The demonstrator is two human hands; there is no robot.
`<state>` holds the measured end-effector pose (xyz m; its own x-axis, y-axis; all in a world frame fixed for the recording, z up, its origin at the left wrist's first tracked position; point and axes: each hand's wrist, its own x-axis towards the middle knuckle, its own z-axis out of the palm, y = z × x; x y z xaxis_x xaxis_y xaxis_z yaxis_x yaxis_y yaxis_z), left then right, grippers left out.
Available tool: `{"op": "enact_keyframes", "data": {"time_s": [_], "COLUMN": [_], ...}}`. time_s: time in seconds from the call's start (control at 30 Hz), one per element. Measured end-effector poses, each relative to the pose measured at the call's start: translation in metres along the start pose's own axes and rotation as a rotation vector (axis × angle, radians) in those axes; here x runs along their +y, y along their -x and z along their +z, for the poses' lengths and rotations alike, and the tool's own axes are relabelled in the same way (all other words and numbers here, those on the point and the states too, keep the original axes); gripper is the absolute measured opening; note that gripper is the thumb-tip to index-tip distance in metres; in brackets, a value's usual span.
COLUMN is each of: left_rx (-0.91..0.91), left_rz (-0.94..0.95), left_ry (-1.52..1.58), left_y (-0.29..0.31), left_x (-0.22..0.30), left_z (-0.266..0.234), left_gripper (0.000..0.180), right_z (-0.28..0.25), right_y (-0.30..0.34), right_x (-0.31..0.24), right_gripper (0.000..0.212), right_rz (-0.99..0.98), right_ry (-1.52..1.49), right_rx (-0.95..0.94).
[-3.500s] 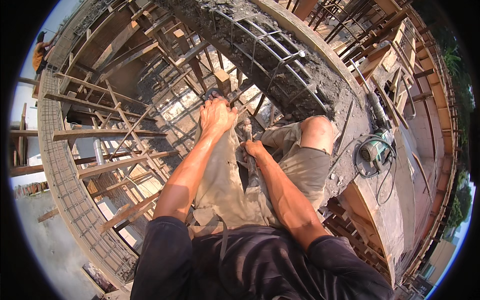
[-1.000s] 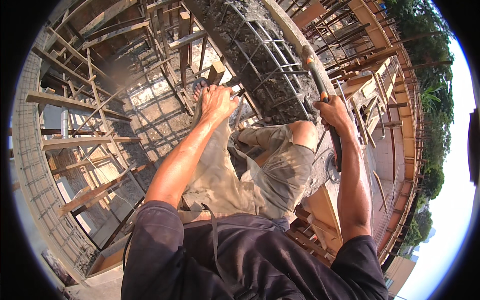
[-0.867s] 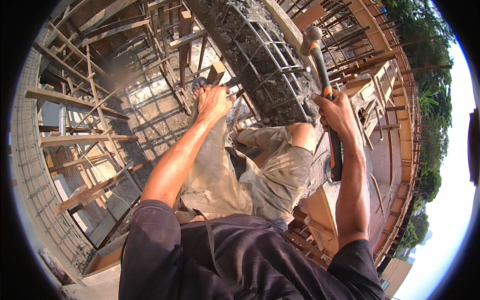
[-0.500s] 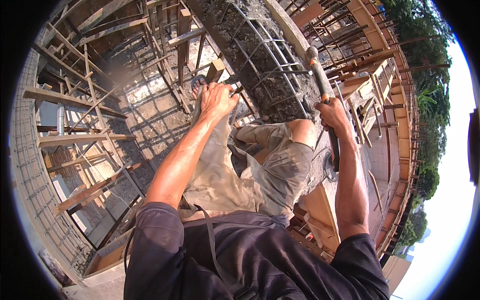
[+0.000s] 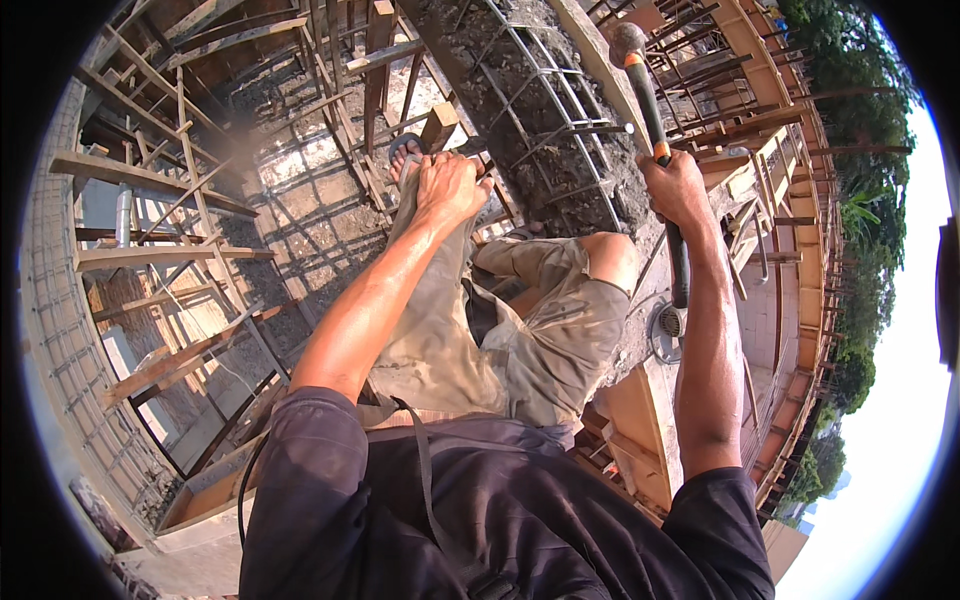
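Observation:
My right hand (image 5: 676,188) is closed round the black-and-orange handle of a hammer (image 5: 647,105). The hammer's rounded head points away from me, beside the rebar-lined beam (image 5: 545,120); the handle's butt hangs below my fist. My left hand (image 5: 448,188) rests at my left knee with its fingers curled. Something dark shows at its fingertips, too hidden to name. Just beyond that hand stands the squared end of a wooden post (image 5: 438,127). My sandalled foot (image 5: 405,150) is beside the post.
Timber props and braces (image 5: 190,255) fill a deep drop on my left. A rebar mesh (image 5: 75,330) runs along the far left. A round grate (image 5: 668,322) lies by my right thigh. Curved wooden formwork (image 5: 815,260) and trees (image 5: 860,240) stand at right.
My right hand has moved up and away from me, carrying the hammer's head farther out. My left hand has shifted slightly right with the view, still curled at the knee.

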<state>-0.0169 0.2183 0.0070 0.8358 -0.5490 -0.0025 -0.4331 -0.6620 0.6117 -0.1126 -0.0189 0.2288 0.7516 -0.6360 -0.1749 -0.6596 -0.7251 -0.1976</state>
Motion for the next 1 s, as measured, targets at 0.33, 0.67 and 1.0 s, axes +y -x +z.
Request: {"op": "enact_keyframes", "data": {"time_s": [0.33, 0.67, 1.0], "left_rx": [0.064, 0.061, 0.030], "left_rz": [-0.078, -0.073, 0.374], "left_ry": [0.188, 0.171, 0.524], "left_y": [0.003, -0.008, -0.107], "left_x": [-0.020, -0.018, 0.131], "left_z": [-0.020, -0.019, 0.021], "left_gripper": [0.033, 0.034, 0.079], "right_z": [-0.032, -0.012, -0.014], "right_y": [0.033, 0.048, 0.164], "right_x": [-0.101, -0.001, -0.001], "right_gripper": [0.034, 0.029, 0.033], "right_rz": [-0.087, 0.241, 0.416], "right_ry": [-0.393, -0.345, -0.924], "right_rx": [-0.104, -0.115, -0.010]}}
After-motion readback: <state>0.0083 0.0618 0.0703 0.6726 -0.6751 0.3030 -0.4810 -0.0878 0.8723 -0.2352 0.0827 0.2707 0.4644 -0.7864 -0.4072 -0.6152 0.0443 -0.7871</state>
